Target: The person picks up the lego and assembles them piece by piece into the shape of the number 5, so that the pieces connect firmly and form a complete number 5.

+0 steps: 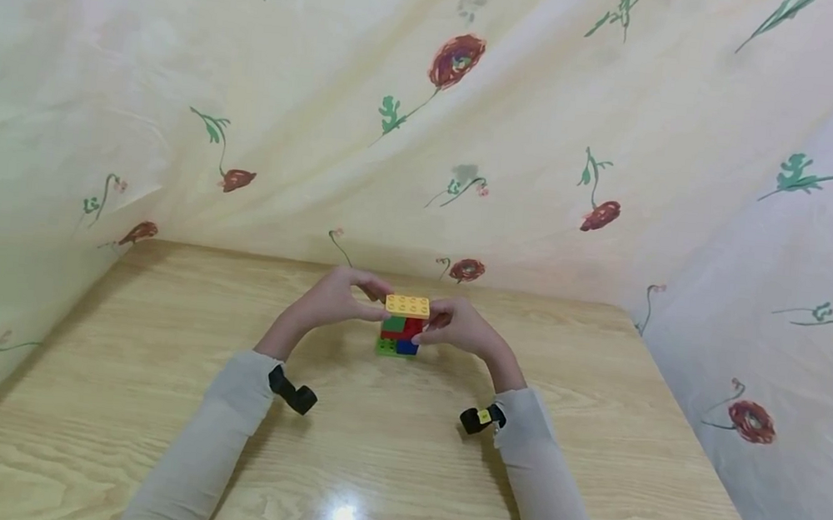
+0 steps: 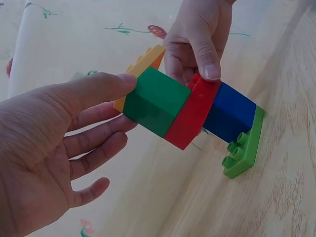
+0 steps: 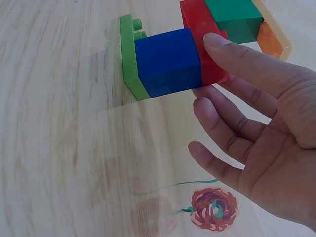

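Observation:
A small tower of toy building bricks stands on the table, with a light green base plate (image 2: 250, 150) at the bottom. Above it come a blue brick (image 3: 170, 61), a red brick (image 2: 191, 116), a green brick (image 2: 155, 101) and, on top, a yellow brick (image 1: 408, 307). My left hand (image 1: 333, 298) pinches the tower's upper left, its thumb against the green brick close to the yellow one. From the other side my right hand (image 1: 464, 329) pinches the red brick, thumb on its face. The fingertips behind the bricks are partly hidden.
The wooden table (image 1: 369, 440) extends around the tower. Behind and beside it hangs a pale cloth (image 1: 310, 116) printed with red flowers. Black straps with small cameras (image 1: 294, 393) sit on both wrists over the sleeves.

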A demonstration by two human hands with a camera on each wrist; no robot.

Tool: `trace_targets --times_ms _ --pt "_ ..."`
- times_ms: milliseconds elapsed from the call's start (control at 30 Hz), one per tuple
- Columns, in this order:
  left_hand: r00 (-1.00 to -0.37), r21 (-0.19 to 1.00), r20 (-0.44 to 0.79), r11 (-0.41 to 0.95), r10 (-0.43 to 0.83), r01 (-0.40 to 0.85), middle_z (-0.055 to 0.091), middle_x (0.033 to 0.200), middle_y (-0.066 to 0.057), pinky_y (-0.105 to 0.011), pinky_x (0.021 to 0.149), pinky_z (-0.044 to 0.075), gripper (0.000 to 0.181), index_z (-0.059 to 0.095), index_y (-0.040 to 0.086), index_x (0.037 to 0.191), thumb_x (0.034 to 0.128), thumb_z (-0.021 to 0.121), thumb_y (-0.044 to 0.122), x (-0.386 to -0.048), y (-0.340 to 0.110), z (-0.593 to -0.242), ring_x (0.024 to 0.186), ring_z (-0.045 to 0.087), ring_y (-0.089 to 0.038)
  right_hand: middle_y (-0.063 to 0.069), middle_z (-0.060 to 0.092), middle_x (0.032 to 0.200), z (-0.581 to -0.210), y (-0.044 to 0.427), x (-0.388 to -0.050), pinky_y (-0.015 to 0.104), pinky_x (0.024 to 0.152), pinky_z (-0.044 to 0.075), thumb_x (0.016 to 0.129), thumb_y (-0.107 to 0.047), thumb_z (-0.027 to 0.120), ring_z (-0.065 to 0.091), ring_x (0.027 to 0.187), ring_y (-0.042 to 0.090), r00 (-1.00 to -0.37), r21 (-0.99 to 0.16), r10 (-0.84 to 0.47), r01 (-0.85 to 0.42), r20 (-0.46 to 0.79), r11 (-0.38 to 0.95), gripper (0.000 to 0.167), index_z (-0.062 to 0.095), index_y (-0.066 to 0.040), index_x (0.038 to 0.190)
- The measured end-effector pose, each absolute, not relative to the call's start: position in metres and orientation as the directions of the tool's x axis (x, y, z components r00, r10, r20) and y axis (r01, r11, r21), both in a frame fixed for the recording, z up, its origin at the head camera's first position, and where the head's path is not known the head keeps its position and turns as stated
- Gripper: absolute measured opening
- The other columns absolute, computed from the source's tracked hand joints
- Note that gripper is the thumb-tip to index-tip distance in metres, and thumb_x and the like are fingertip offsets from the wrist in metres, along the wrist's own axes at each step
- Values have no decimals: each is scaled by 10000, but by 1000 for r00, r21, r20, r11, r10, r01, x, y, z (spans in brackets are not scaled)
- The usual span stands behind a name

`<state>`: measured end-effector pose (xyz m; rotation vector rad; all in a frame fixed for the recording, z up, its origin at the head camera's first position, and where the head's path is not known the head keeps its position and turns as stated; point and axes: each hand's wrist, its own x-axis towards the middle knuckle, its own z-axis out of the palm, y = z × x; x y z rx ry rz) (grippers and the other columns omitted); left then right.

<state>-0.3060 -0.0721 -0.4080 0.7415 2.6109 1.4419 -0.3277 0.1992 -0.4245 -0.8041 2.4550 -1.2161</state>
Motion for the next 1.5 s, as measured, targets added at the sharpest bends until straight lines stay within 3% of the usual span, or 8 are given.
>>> trace_targets --times_ms 300,533,767,1033,1333,1500 --pt "-880 817 173 436 442 379 763 1114 -15 -551 1006 489 362 768 157 1145 829 857 310 -308 -72 -409 1078 664 -229 215 723 1034 -421 200 -327 336 776 536 845 -99 828 618 825 228 -813 -802 -582 -331 -25 497 328 716 6 1134" --pt "-888 819 168 441 428 367 760 1109 -28 -586 1027 466 362 769 149 1147 839 848 323 -310 -72 -409 1071 661 -238 134 741 1002 -425 198 -329 316 797 529 840 -156 844 620 831 195 -826 -790 -564 -348 3 505 292 743 -45 1091" --pt "-894 823 183 434 409 367 756 1121 -53 -540 998 486 365 754 118 1184 881 806 316 -310 -73 -409 1076 650 -233 93 737 981 -426 198 -327 310 784 540 863 -194 827 632 828 172 -837 -781 -547 -355 21 513 221 745 -57 1016" --pt "-913 850 164 416 375 324 743 1139 -69 -516 1010 476 357 737 117 1217 920 768 313 -313 -73 -407 1105 639 -249 115 754 1120 -422 194 -328 347 872 571 915 -219 777 689 948 191 -828 -771 -560 -373 26 516 343 732 -45 1207" --pt "-920 890 140 360 367 279 729 1169 -88 -457 992 482 368 720 107 1250 951 731 321 -316 -78 -410 1095 633 -244 131 749 1170 -420 191 -326 348 880 579 946 -195 737 706 968 194 -821 -764 -570 -384 25 519 343 713 -18 1240" --pt "-931 921 87 327 355 210 716 1197 -113 -530 1010 499 397 704 97 1281 955 727 322 -315 -79 -410 1112 638 -268 128 749 1178 -421 189 -324 358 895 576 951 -220 734 704 985 194 -830 -770 -557 -365 15 523 369 706 -19 1259"
